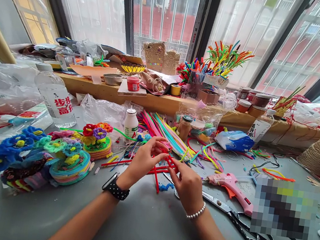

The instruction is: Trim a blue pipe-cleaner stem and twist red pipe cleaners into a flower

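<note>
Two hands (187, 186) pinching red stems (156, 179), scissors (221, 204) alongside

pretty bright, daylight from windows (163, 16), outside kinda washed out. soft shadows on counter (137, 229), wide-angle stretch at edges, pixelated patch lower right.

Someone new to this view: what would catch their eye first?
Probably the blue fuzzy flowers at the left of the table, and the bright bunch of stems standing on the windowsill. Next, front and centre, the left hand and right hand pinching red pipe cleaners. To their right lie a pink glue gun and large scissors.
</note>
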{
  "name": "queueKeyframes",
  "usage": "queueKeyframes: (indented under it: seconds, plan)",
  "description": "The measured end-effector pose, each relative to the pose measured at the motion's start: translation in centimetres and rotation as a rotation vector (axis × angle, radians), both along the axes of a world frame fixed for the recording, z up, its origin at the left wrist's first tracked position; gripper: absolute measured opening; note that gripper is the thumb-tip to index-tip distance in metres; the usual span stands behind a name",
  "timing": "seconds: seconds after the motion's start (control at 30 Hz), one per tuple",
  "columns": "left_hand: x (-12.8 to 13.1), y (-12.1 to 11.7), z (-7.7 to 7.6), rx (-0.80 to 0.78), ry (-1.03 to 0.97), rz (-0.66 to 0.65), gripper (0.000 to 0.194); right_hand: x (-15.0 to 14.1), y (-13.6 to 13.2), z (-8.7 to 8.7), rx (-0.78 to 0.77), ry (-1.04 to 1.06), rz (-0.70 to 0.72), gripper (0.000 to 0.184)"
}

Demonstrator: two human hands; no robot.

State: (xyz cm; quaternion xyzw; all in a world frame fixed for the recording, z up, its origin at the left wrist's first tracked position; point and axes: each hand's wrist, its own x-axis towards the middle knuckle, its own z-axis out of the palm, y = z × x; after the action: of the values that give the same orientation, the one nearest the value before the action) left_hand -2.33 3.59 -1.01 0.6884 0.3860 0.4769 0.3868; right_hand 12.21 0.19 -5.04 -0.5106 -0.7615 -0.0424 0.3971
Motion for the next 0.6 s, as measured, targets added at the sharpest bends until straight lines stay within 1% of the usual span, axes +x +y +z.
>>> queueKeyframes:
  seconds: [0.17, 0.43, 0.6]
  plan:
    - [-0.03, 0.19, -0.01, -0.068, -0.044, -0.012, 0.038, 0.01, 0.11, -0.3, 0.026, -0.006, 0.006, 0.028]
    - [-0.09, 0.2, 0.32, -0.275, -0.099, 0.06, 0.037, 0.02, 0.16, -0.31, 0.128, -0.046, -0.016, 0.026]
    - [-0.09, 0.07, 0.39, -0.299, -0.096, 0.056, 0.039, 0.06, 0.14, -0.25, 0.162, -0.096, -0.044, 0.027]
